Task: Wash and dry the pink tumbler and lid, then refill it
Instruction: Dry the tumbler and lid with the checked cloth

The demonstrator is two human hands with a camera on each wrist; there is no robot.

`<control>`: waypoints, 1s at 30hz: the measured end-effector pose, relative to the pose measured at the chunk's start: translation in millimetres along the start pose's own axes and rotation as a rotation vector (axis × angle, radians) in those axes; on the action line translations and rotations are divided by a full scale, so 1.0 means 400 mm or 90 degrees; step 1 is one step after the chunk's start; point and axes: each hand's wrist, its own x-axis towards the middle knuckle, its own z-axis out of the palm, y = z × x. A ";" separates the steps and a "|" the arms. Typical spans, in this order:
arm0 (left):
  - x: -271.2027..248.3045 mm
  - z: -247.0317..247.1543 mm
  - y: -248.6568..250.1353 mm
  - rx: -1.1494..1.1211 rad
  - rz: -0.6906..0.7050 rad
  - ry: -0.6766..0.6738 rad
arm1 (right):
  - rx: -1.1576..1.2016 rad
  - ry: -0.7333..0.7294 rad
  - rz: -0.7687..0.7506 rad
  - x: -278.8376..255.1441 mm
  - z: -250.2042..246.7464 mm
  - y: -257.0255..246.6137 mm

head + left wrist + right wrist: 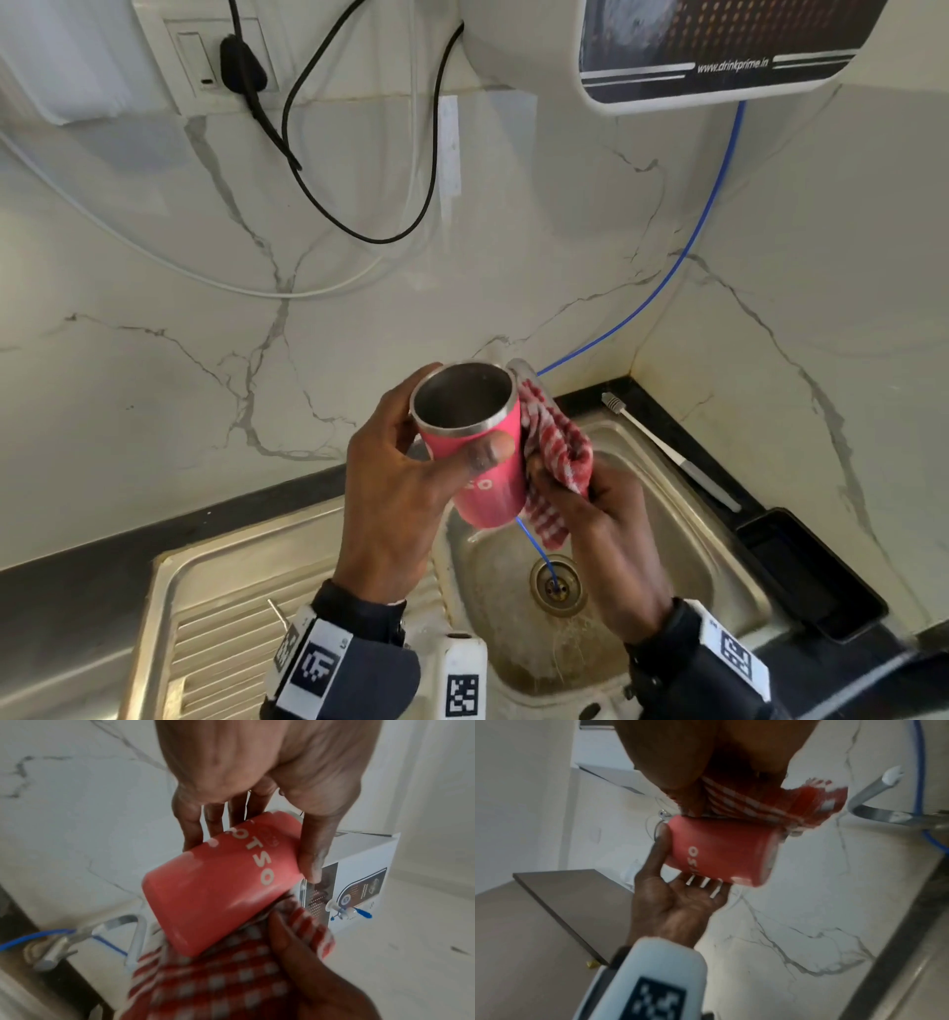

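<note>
The pink tumbler [490, 480] [218, 886] [718, 852] is held above the sink, open steel mouth tilted toward me, with no lid on it. My left hand [411, 462] [257, 833] [677, 882] grips it near the rim, thumb on the front and fingers behind. My right hand [601, 519] [295, 953] holds a red-and-white checked cloth [557, 462] [218, 983] [770, 805] pressed against the tumbler's right side. The lid is not in view.
The steel sink [683, 539] with its drain [557, 586] lies below, a ribbed drainboard [215, 642] to the left. A blue tube [683, 257] runs from the wall-mounted water purifier [719, 51] into the drain. A brush [667, 452] and black tray [806, 570] lie at right. The tap [77, 935] stands close by.
</note>
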 end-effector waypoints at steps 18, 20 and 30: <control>0.011 -0.002 0.005 -0.008 -0.045 -0.158 | 0.122 0.006 0.018 0.051 -0.037 -0.028; -0.002 0.006 -0.003 0.026 -0.051 -0.191 | 0.163 0.018 0.019 0.073 -0.041 -0.052; 0.029 -0.023 0.023 -0.020 -0.032 -0.136 | 0.094 -0.001 0.112 0.008 -0.011 0.012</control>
